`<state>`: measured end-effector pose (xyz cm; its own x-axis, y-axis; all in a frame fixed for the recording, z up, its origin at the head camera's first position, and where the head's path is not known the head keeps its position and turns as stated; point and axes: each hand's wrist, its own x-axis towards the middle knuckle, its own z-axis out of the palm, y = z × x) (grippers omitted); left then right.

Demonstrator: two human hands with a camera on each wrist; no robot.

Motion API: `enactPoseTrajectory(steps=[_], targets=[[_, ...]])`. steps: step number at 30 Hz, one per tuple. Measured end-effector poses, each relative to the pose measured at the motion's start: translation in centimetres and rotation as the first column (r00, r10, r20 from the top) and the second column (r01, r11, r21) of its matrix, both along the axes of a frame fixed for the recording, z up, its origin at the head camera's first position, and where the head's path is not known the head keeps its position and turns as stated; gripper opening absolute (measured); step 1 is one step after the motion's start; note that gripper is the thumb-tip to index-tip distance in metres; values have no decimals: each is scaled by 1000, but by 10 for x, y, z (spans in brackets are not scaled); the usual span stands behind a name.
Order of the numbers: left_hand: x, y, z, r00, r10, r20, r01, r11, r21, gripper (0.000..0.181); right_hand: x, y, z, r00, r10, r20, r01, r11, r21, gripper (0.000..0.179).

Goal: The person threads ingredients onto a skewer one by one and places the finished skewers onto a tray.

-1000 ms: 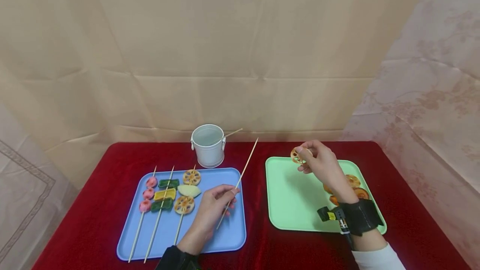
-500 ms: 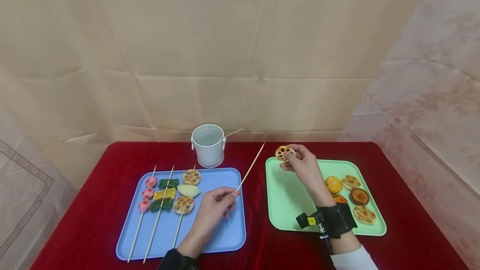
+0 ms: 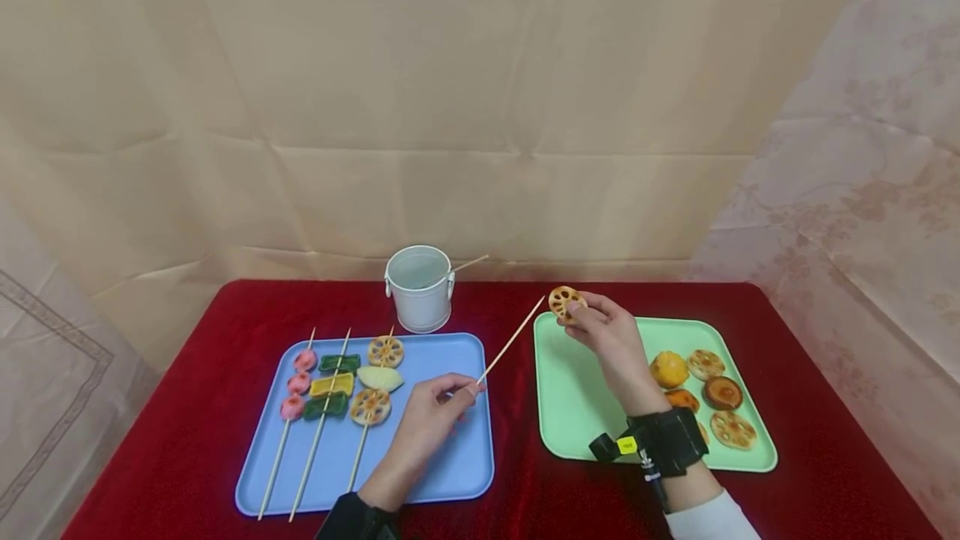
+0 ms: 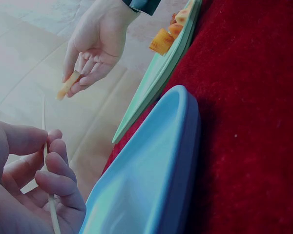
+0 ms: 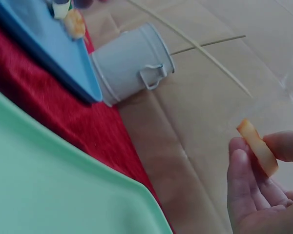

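My left hand (image 3: 432, 422) pinches a thin wooden skewer (image 3: 512, 339) above the right side of the blue tray (image 3: 456, 473). The skewer slants up to the right, and its bare pointed tip stands just left of a lotus root slice (image 3: 564, 303). Thumb and fingers of my right hand (image 3: 611, 342) pinch that browned, holed slice over the green tray's far left corner. In the right wrist view the slice (image 5: 258, 147) appears edge-on, apart from the skewer tip (image 5: 246, 91). The left wrist view shows the skewer (image 4: 51, 204) running through the curled left fingers.
Loaded skewers lie on the blue tray: pink balls (image 3: 297, 383), green and yellow pieces (image 3: 332, 385), lotus slices with a pale piece (image 3: 380, 378). A white bucket (image 3: 422, 298) behind holds a skewer. The green tray (image 3: 570, 423) bears several pieces, including a yellow one (image 3: 669, 369) and a mushroom-like cap (image 3: 723, 392).
My right hand has brought the lotus root slice leftward from over the green tray. The skewer in my left hand has tilted lower to the right, its tip nearing the slice.
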<state>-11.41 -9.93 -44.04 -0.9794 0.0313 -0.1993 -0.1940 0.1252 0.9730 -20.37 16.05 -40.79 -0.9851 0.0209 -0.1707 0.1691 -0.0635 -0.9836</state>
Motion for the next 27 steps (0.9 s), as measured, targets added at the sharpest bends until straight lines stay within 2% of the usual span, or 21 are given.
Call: enactPoseTrajectory(steps=[6, 14, 19, 27], targets=[[0, -1, -1, 999, -36, -10, 36, 999, -22, 18, 0, -1, 0, 1000, 10, -6, -10, 992, -123, 47], [0, 0, -4, 996, -82, -20, 81, 996, -23, 18, 0, -2, 0, 1000, 15, 16, -11, 979, -202, 46], [0, 0, -4, 996, -87, -9, 87, 996, -22, 19, 1, -4, 0, 1000, 21, 7, -19, 976, -219, 45], [1, 1, -4, 996, -87, -12, 87, 996, -5, 20, 3, -7, -1, 998, 58, -37, -64, 980, -190, 47]])
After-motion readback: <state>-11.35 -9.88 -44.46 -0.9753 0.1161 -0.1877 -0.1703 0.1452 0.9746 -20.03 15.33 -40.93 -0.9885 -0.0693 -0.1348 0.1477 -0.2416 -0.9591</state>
